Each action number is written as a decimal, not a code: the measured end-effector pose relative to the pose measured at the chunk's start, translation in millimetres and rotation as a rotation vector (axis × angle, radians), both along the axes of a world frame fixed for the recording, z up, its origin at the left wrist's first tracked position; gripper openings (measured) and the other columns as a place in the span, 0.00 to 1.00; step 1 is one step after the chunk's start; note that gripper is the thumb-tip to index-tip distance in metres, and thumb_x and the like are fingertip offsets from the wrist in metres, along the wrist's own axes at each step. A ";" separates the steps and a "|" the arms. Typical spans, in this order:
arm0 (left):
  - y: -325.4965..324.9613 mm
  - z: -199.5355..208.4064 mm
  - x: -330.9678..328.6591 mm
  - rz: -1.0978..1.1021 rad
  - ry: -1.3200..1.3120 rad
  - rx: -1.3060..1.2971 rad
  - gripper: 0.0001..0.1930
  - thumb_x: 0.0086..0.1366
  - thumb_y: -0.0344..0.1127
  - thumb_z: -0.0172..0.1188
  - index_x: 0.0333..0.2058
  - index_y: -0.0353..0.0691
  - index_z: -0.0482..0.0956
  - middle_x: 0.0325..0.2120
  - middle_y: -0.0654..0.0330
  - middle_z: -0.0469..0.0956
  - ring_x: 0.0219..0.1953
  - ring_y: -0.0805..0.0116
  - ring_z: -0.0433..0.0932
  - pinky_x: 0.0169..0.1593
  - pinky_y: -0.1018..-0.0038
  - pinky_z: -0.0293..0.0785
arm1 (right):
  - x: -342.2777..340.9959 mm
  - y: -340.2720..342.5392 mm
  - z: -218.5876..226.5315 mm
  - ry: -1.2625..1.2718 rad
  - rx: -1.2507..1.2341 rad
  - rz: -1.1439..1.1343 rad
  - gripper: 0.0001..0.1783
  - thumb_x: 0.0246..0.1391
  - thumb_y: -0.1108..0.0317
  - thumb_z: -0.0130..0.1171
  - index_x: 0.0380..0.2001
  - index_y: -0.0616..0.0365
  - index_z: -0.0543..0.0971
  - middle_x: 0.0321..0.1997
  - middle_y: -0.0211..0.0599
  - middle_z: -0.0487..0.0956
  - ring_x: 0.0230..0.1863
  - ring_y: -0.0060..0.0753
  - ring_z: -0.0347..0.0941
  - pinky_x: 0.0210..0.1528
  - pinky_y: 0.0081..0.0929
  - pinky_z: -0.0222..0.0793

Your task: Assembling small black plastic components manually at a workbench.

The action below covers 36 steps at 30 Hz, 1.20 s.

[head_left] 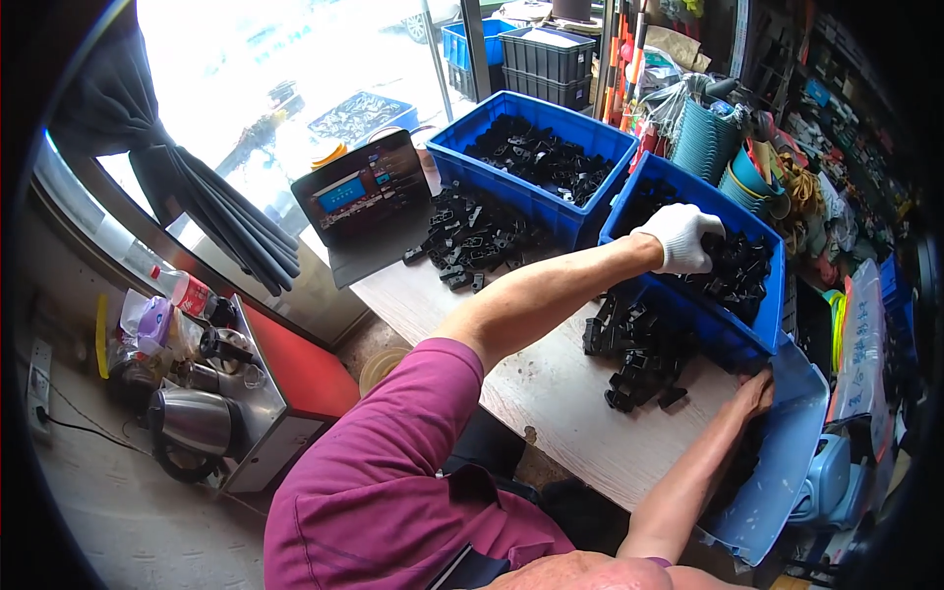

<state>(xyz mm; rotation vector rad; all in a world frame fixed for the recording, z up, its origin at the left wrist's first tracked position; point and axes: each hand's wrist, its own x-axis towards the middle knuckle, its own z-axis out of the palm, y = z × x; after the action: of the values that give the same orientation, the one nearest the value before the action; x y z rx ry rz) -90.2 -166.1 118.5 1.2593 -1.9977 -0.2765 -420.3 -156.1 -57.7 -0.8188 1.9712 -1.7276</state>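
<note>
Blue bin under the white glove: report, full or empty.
Not empty: black parts lie heaped inside the blue bin; how deep they go cannot be told.

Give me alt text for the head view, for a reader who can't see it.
A person's white-gloved left hand reaches into a blue bin of small black parts on a table; the bare right hand is by the bin's near corner. Loose heaps of similar parts lie on the table, with a second filled blue bin and a propped-up screen nearby.
</note>
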 end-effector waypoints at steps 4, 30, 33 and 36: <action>36.4 3.1 -1.2 0.053 0.072 -0.190 0.19 0.47 0.40 0.70 0.40 0.46 0.84 0.33 0.52 0.80 0.40 0.49 0.81 0.45 0.59 0.79 | -4.3 7.0 -4.1 0.055 -0.004 -0.023 0.23 0.58 0.45 0.59 0.35 0.56 0.85 0.22 0.35 0.79 0.25 0.29 0.75 0.28 0.27 0.72; 122.5 -78.6 -10.5 0.005 -0.174 -0.376 0.15 0.56 0.28 0.64 0.44 0.45 0.84 0.46 0.52 0.81 0.47 0.50 0.78 0.48 0.58 0.75 | 35.1 30.3 52.0 -0.100 0.016 0.051 0.21 0.61 0.52 0.55 0.32 0.61 0.83 0.23 0.35 0.80 0.24 0.27 0.73 0.29 0.29 0.70; 117.3 -66.9 -9.6 -0.090 -0.108 -0.398 0.11 0.57 0.25 0.64 0.40 0.42 0.84 0.39 0.56 0.84 0.41 0.54 0.81 0.44 0.62 0.78 | 32.8 28.5 47.6 -0.103 -0.014 0.065 0.21 0.61 0.52 0.55 0.33 0.62 0.83 0.24 0.36 0.79 0.24 0.26 0.72 0.29 0.29 0.69; 117.4 -45.2 -2.4 -0.082 -0.047 -0.450 0.09 0.58 0.25 0.65 0.38 0.41 0.85 0.36 0.57 0.85 0.41 0.55 0.82 0.45 0.64 0.80 | 38.4 28.4 45.3 -0.138 -0.059 0.061 0.20 0.61 0.53 0.57 0.34 0.63 0.83 0.24 0.36 0.79 0.23 0.27 0.71 0.28 0.29 0.67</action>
<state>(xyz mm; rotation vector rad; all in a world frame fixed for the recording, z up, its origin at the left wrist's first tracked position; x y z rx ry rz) -92.5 -48.7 73.3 0.9055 -2.0080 0.1607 -381.8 -127.7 -12.4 -0.7499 1.7948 -1.7644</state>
